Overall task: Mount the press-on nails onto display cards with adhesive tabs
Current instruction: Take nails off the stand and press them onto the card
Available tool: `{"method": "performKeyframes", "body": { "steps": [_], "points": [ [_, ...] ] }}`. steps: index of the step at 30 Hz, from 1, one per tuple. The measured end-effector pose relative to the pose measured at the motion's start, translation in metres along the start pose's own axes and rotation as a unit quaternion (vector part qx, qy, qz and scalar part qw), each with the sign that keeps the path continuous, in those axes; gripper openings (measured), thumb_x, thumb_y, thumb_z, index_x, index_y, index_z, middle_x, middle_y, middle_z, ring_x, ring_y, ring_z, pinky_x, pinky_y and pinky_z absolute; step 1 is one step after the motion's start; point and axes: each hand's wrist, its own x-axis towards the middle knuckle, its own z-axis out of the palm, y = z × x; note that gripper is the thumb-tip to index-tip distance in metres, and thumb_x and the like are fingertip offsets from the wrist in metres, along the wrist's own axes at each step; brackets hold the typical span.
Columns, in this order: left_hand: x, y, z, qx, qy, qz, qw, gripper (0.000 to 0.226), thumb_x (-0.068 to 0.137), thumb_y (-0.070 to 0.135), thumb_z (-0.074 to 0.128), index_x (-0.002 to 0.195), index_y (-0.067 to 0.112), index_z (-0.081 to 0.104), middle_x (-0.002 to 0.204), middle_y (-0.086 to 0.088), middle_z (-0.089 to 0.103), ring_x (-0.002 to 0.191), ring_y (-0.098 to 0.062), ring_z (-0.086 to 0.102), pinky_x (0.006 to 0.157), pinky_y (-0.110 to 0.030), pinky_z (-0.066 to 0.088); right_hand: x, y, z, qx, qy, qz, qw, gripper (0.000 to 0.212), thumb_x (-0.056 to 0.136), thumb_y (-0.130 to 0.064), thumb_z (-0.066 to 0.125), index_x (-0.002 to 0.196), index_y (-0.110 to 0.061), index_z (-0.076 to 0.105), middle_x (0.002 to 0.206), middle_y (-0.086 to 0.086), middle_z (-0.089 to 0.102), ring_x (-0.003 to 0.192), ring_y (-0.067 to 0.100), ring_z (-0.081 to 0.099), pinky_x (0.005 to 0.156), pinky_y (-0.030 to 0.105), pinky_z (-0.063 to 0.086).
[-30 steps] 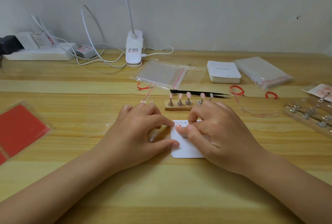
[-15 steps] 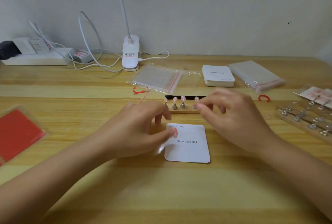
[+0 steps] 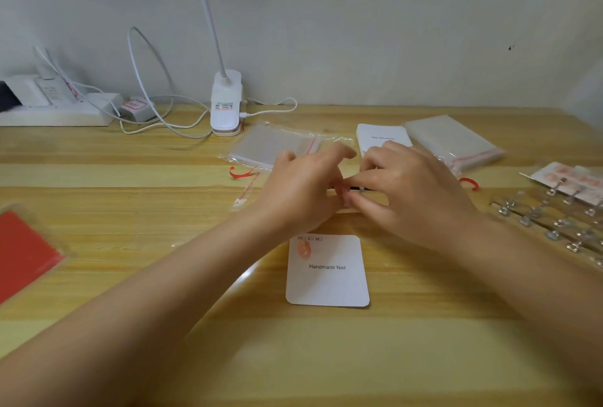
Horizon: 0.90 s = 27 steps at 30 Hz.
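Display card (image 3: 327,279) flat on the wooden table (image 3: 130,174), one pink press-on nail (image 3: 303,249) stuck at its top-left corner. Both hands just beyond the card's far edge, fingertips meeting over the wooden nail stand (image 3: 375,201), mostly hidden. Left hand (image 3: 300,191): fingers curled, thumb out; grip unclear. Right hand (image 3: 411,191): thumb and forefinger pinched narrow, contents hidden. Card stack (image 3: 381,139) further beyond.

We see white clip-on lamp (image 3: 226,103) with thin bent neck at back of light wooden table (image 3: 130,276). White power strip (image 3: 54,111) far left by wall, white cables (image 3: 146,80) looping toward lamp. Grey wall (image 3: 359,14) behind.
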Motion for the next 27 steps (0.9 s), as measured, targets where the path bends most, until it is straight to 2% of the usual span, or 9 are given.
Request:
{"method": "performKeyframes", "body": {
  "steps": [3,5,11,15,18,20,23,27],
  "points": [
    [0.000,0.000,0.000,-0.010,0.008,0.000,1.000,0.041,0.082,0.028,0.066,0.121,0.023,0.051,0.080,0.018,0.054,0.086,-0.008,0.055,0.090,-0.029,0.028,0.001,0.002,0.001,-0.023,0.003,-0.031,0.999,0.017,0.074,-0.024,0.063,0.076,-0.012,0.075,0.066,0.003,0.058,0.061,0.025,0.055,0.059,0.026,0.030],
    [0.000,-0.001,0.001,-0.014,0.016,0.004,1.000,0.037,0.082,0.025,0.066,0.117,0.022,0.053,0.079,0.018,0.053,0.077,-0.005,0.049,0.091,-0.032,0.032,0.002,0.003,0.003,-0.043,0.005,-0.053,0.998,0.015,0.075,-0.020,0.062,0.073,-0.010,0.073,0.066,0.004,0.059,0.060,0.025,0.055,0.059,0.026,0.030],
    [0.002,-0.003,0.003,-0.035,0.031,-0.008,0.999,0.031,0.079,0.022,0.069,0.106,0.020,0.055,0.068,0.020,0.051,0.071,-0.003,0.040,0.079,-0.028,0.034,0.004,0.005,0.004,-0.054,0.002,-0.076,0.996,0.014,0.076,-0.016,0.060,0.071,-0.009,0.072,0.064,0.005,0.059,0.058,0.026,0.054,0.057,0.026,0.029],
    [0.004,-0.001,0.004,-0.039,0.026,-0.023,0.999,0.029,0.077,0.019,0.071,0.101,0.024,0.055,0.059,0.023,0.048,0.070,-0.002,0.040,0.077,-0.026,0.032,0.009,0.009,0.004,0.008,-0.018,-0.021,1.000,0.019,0.083,-0.017,0.056,0.074,-0.012,0.071,0.063,-0.004,0.051,0.062,0.022,0.050,0.063,0.026,0.025],
    [0.004,-0.001,0.003,-0.046,0.020,-0.038,0.998,0.031,0.076,0.020,0.072,0.102,0.024,0.055,0.060,0.023,0.049,0.072,-0.002,0.043,0.081,-0.028,0.031,0.014,0.011,0.009,0.107,-0.047,0.091,0.989,0.019,0.088,-0.023,0.056,0.078,-0.020,0.072,0.063,-0.014,0.045,0.062,0.006,0.041,0.061,0.024,0.021],
    [0.004,-0.001,0.002,-0.034,0.013,-0.040,0.999,0.034,0.077,0.023,0.072,0.106,0.025,0.053,0.063,0.021,0.051,0.076,-0.002,0.045,0.080,-0.027,0.025,0.016,0.015,0.012,0.178,-0.047,0.175,0.967,0.018,0.087,-0.025,0.057,0.075,-0.024,0.070,0.061,-0.015,0.050,0.059,-0.001,0.045,0.057,0.021,0.029],
    [0.004,0.001,0.001,-0.010,-0.021,-0.032,0.999,0.043,0.082,0.026,0.067,0.119,0.026,0.046,0.077,0.018,0.055,0.092,-0.005,0.049,0.074,-0.026,0.017,0.015,0.017,0.010,0.253,0.026,0.265,0.930,0.018,0.086,-0.023,0.060,0.071,-0.027,0.069,0.052,-0.019,0.054,0.053,-0.011,0.046,0.049,0.007,0.032],
    [-0.001,-0.002,-0.007,0.041,-0.037,-0.009,0.998,0.056,0.084,0.031,0.063,0.133,0.031,0.036,0.110,0.016,0.053,0.113,-0.008,0.039,0.073,-0.025,0.013,0.002,0.000,0.001,0.251,0.113,0.235,0.932,0.012,0.085,-0.019,0.063,0.080,-0.016,0.074,0.068,-0.008,0.058,0.059,-0.006,0.046,0.055,0.009,0.032]
  ]
}}
